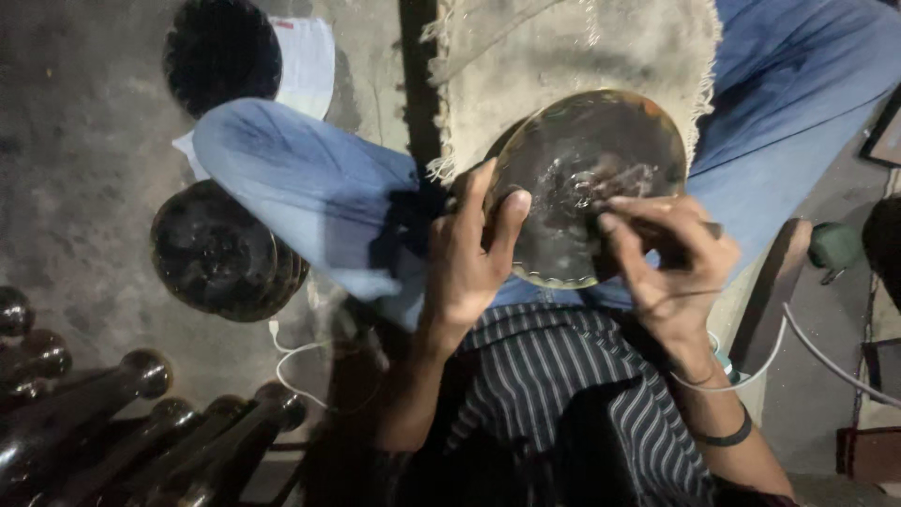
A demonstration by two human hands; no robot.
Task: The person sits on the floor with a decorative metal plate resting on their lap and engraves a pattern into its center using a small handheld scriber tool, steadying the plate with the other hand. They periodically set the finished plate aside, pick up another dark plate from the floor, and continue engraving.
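The person sat cross-legged on the floor (84, 141), and the round brass plate (587, 183) lay tilted across the lap, above the blue trouser legs (310, 188) and near the fringed mat (563, 47) on the far side. The left hand (469, 249) had its grip closed on the plate's left rim, thumb lying over the face and fingers curled behind. The right hand (666, 258) was pinched shut on a thin dark tool (615, 178), whose tip rested on the plate's worked middle; how the tool ended was too blurred to tell.

To the left, a stack of dark round plates (221, 253) sat on the floor, with another dark disc (223, 56) farther off on a white cloth (305, 61). Long dark rods with rounded knobs (141, 413) lay at the near left. A white cable (826, 361) ran along the near right.

The hold looked risky in my judgement. The plate was steadied only at one edge, so a hard push from the tool could have rocked it or slid it off the lap towards the floor. The left thumb lay close to the tool's tip, and a skid across the smooth metal could have nicked it or scratched the face. The dim light made a slip more likely.
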